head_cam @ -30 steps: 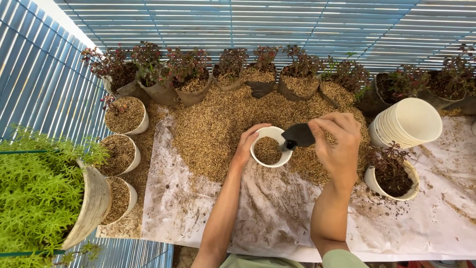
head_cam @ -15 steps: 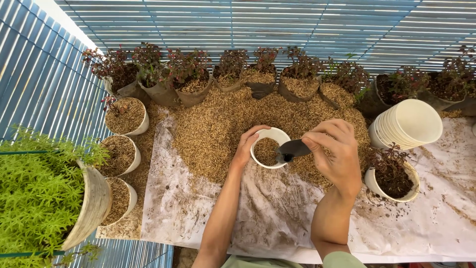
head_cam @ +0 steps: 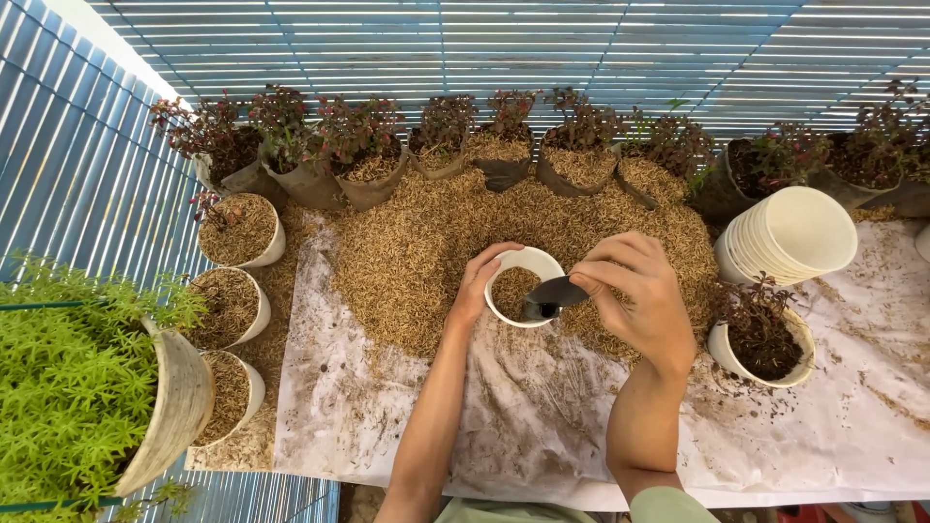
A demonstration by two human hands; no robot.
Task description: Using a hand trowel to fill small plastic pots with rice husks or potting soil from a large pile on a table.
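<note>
Left hand (head_cam: 475, 291): closed around the rim of a small white pot (head_cam: 523, 284), part-filled with husk, at centre of the bench (head_cam: 387, 426). Right hand (head_cam: 635, 300): gripping a dark scoop (head_cam: 552, 293) whose tip rests inside the pot. Surroundings: husk pile (head_cam: 417, 252) under and at 12 o'clock of the pot; stacked white pots (head_cam: 790, 237) at 3 o'clock; potted seedling (head_cam: 760, 339) at 4 o'clock.
</note>
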